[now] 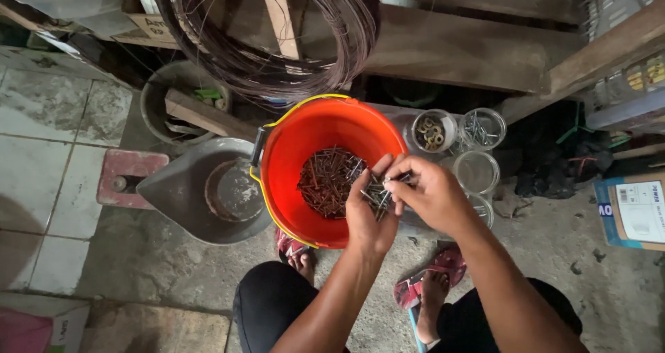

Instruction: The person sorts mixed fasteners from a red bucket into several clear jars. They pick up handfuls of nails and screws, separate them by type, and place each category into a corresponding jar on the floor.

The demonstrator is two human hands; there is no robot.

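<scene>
You are crouched on a rough grey concrete floor (pixel 173 263), stained and gritty, which meets pale worn tiles (pixel 41 145) on your left. Rough wooden planks and shelving (pixel 457 48) run across the top of the view, with a large coil of dark wire (pixel 277 41) hanging in front of them.

An orange plastic bucket (pixel 305 138), round with a yellow rim and handle, stands just ahead of your knees. Its bottom holds a loose heap of rusty brown nails (pixel 325 180), thin and straight.

Your left hand (pixel 370 211) is cupped palm up over the bucket's near rim, its grip half closed around a small bunch of greyer nails (pixel 377 195). Your right hand (pixel 429 193) meets it from the right, thumb and fingertips pinched together on that bunch; whether one nail or several sits in the pinch cannot be told, since the fingers hide it.

Left of the bucket sits a dull grey metal scoop-shaped pan (pixel 187 187), touching or nearly touching it. Right of the bucket stand clear round plastic jars (pixel 478 169): one holds yellowish washers (pixel 431 131), another thin bright nails (pixel 480 128).

Red sandals (pixel 436 273) are on your feet.
</scene>
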